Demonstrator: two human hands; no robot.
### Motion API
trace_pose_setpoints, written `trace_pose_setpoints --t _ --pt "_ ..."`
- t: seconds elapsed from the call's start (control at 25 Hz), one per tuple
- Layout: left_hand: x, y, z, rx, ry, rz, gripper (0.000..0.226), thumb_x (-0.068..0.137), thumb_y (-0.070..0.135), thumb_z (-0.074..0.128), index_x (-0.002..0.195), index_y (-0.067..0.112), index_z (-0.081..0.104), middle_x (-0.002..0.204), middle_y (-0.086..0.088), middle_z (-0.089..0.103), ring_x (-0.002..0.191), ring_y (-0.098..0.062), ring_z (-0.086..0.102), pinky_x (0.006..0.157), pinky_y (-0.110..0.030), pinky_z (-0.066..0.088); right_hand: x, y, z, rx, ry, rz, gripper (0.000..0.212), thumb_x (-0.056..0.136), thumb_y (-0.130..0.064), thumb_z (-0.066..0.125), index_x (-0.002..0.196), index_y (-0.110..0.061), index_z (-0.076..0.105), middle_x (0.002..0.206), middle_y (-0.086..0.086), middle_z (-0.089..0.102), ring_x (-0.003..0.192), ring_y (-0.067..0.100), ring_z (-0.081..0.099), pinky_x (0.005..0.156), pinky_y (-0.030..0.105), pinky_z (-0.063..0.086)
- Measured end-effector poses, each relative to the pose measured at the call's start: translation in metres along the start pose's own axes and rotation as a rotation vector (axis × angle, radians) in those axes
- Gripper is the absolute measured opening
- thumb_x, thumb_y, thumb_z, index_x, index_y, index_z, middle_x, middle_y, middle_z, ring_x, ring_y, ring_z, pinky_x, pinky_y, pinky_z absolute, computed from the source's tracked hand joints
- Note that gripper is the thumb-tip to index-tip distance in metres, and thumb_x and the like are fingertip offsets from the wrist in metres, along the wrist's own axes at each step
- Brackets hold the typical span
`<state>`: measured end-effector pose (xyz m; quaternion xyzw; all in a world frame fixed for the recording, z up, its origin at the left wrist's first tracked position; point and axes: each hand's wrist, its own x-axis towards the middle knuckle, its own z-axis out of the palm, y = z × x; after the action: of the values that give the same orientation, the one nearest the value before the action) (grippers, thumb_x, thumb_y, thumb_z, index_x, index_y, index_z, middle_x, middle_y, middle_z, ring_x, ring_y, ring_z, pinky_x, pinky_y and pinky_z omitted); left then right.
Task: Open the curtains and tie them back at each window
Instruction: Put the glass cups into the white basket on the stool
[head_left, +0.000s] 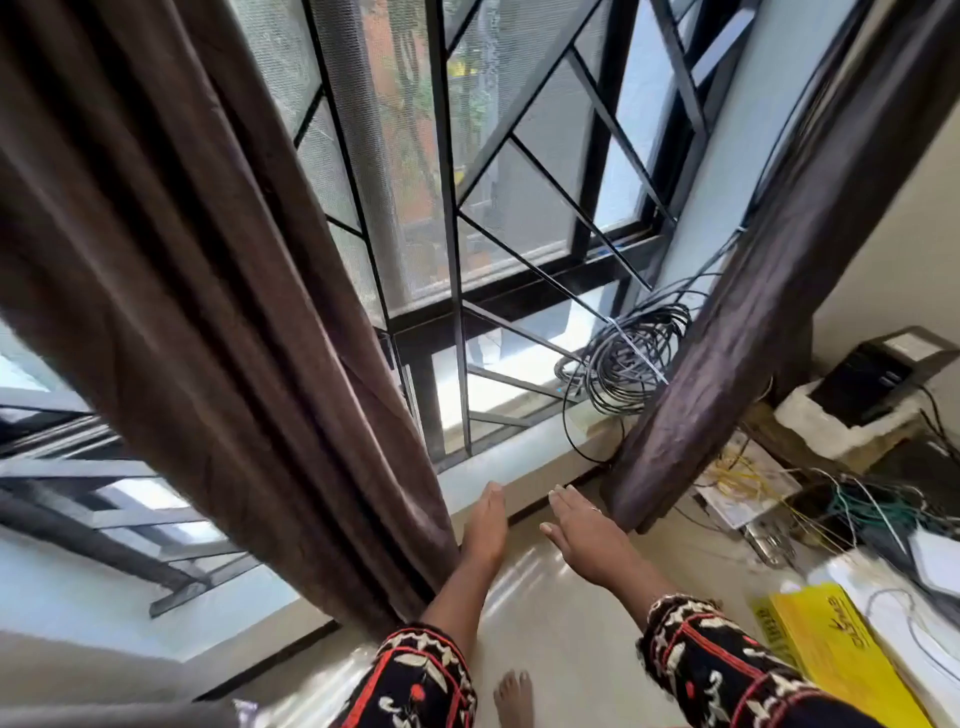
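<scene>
Brown curtain (208, 312) and darker curtain (753, 312) parted over barred window (451, 208), cable coil (623, 364) on sill (519, 454), glossy floor (545, 623), left hand (485, 525) flat beside brown curtain, right hand (584, 532) flat, both grasping nothing.

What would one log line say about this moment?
left hand: open, at left curtain | right hand: open, beside right curtain | state: parted, not tied back

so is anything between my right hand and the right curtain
Nothing visible. The right hand, open, is just beside the lower end of the right curtain. The cable coil is higher up beside that curtain, out of the way.
</scene>
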<state>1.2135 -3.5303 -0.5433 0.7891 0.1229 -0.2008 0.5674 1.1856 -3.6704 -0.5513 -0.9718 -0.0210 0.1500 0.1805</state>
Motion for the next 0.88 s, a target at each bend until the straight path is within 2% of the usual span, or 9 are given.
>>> trace_pose_setpoints --t 0.16,0.28,0.4,0.48,0.6,0.68,0.72,0.8,0.88 --pt "0.065 0.009 -0.006 -0.124 0.121 -0.11 0.048 0.101 0.031 0.027 0.137 0.001 0.04 0.144 -0.014 0.039 0.135 -0.027 0.035 0.113 -0.032 0.023 0.056 -0.001 -0.011 0.219 -0.105 0.04 0.051 0.1 -0.033 0.032 0.145 -0.009 0.025 0.154 0.007 0.021 0.143 0.017 0.016 0.112 0.027 0.016" --pt "0.103 -0.001 -0.012 -0.143 0.212 -0.205 0.048 0.101 0.031 0.026 0.136 0.002 0.041 0.143 -0.014 0.041 0.133 -0.029 0.037 0.112 -0.037 0.026 0.091 -0.006 -0.004 0.644 -0.201 0.201 0.048 0.1 -0.033 0.034 0.14 -0.008 0.036 0.149 0.007 0.034 0.137 0.019 0.03 0.111 0.027 0.021" --pt "0.129 -0.03 -0.011 -0.185 0.24 -0.235 0.045 0.101 0.024 0.027 0.139 0.0 0.036 0.148 -0.013 0.034 0.137 -0.026 0.031 0.114 -0.033 0.021 0.122 -0.01 0.017 0.899 -0.27 0.327 0.047 0.1 -0.034 0.034 0.138 -0.008 0.04 0.145 0.004 0.039 0.134 0.019 0.034 0.109 0.029 0.025" --pt "0.145 -0.051 -0.009 -0.256 0.249 -0.277 0.044 0.102 0.023 0.027 0.139 0.001 0.035 0.149 -0.012 0.032 0.138 -0.025 0.029 0.115 -0.036 0.02 0.15 -0.009 0.036 0.971 -0.318 0.403 0.051 0.1 -0.038 0.031 0.14 -0.007 0.035 0.147 0.008 0.035 0.135 0.023 0.032 0.11 0.033 0.025" --pt "0.179 -0.087 -0.01 -0.396 0.266 -0.365 0.044 0.101 0.025 0.028 0.134 -0.001 0.042 0.141 -0.016 0.042 0.132 -0.03 0.039 0.112 -0.042 0.029 0.196 -0.001 0.077 0.957 -0.344 0.414 0.058 0.099 -0.042 0.026 0.142 -0.004 0.029 0.15 0.012 0.029 0.138 0.026 0.028 0.114 0.037 0.023" --pt "0.205 -0.118 -0.011 -0.532 0.358 -0.428 0.036 0.1 0.019 0.034 0.119 -0.005 0.054 0.129 -0.022 0.052 0.114 -0.029 0.053 0.1 -0.031 0.041 0.226 0.006 0.11 0.954 -0.347 0.413 0.059 0.099 -0.042 0.024 0.141 -0.002 0.03 0.149 0.013 0.031 0.137 0.026 0.029 0.113 0.035 0.023" --pt "0.217 -0.131 -0.012 -0.574 0.407 -0.446 0.03 0.098 0.014 0.036 0.102 -0.005 0.06 0.116 -0.023 0.057 0.098 -0.026 0.055 0.086 -0.023 0.044 0.24 0.01 0.126 0.941 -0.353 0.426 0.06 0.099 -0.043 0.024 0.141 -0.002 0.031 0.148 0.014 0.032 0.137 0.027 0.029 0.113 0.035 0.023" --pt "0.239 -0.151 -0.013 -0.62 0.53 -0.438 0.03 0.098 0.008 0.035 0.073 0.009 0.053 0.091 -0.014 0.055 0.087 -0.02 0.047 0.068 -0.022 0.041 0.267 0.012 0.156 0.959 -0.38 0.452 0.066 0.097 -0.05 0.022 0.142 -0.002 0.029 0.149 0.014 0.03 0.138 0.028 0.028 0.115 0.038 0.02" --pt "0.259 -0.172 -0.015 -0.68 0.653 -0.433 0.033 0.099 0.007 0.032 0.069 0.016 0.044 0.082 -0.008 0.049 0.086 -0.019 0.042 0.063 -0.019 0.039 0.292 0.012 0.186 1.055 -0.421 0.471 0.072 0.094 -0.057 0.02 0.144 -0.006 0.024 0.151 0.013 0.028 0.14 0.027 0.025 0.116 0.042 0.016"
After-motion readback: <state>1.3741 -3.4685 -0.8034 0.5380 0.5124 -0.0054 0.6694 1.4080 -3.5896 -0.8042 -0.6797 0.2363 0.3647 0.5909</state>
